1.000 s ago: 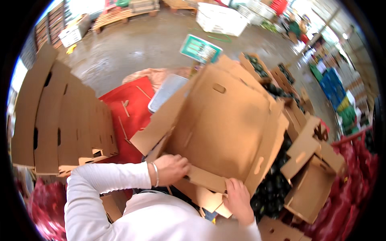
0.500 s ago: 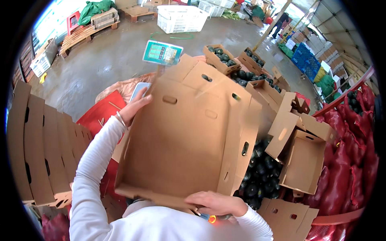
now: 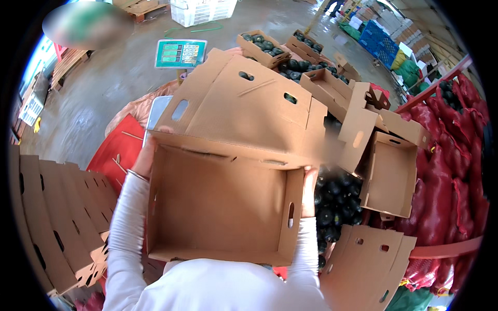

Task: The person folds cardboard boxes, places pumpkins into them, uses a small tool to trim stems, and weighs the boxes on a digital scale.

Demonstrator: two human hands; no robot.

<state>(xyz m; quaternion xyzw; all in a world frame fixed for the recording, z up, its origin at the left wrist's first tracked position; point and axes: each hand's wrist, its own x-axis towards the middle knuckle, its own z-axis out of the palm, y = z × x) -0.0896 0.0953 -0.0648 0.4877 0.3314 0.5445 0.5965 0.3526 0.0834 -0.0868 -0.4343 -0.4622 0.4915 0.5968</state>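
Observation:
A brown cardboard box (image 3: 223,207) with raised side walls and nothing inside lies open in front of my body. Its wide flap (image 3: 249,109), with hand holes cut in it, spreads away from the far wall. My left hand (image 3: 145,158) grips the box around its far left corner, the fingers partly hidden by the cardboard. At the far right corner my right hand (image 3: 309,191) holds the box from outside, thumb near the top edge and other fingers mostly hidden.
Flattened cartons (image 3: 57,212) stand stacked at left. A scale display (image 3: 180,54) rises beyond the flap. Dark green squashes (image 3: 337,202) lie heaped at right, beside another open box (image 3: 391,176) and full red mesh sacks (image 3: 436,202). A folded carton (image 3: 363,264) lies near right.
The far wall of the box now stands up, with the flap beyond it. My right hand has moved from the near edge to the far right corner; my left hand has shifted down.

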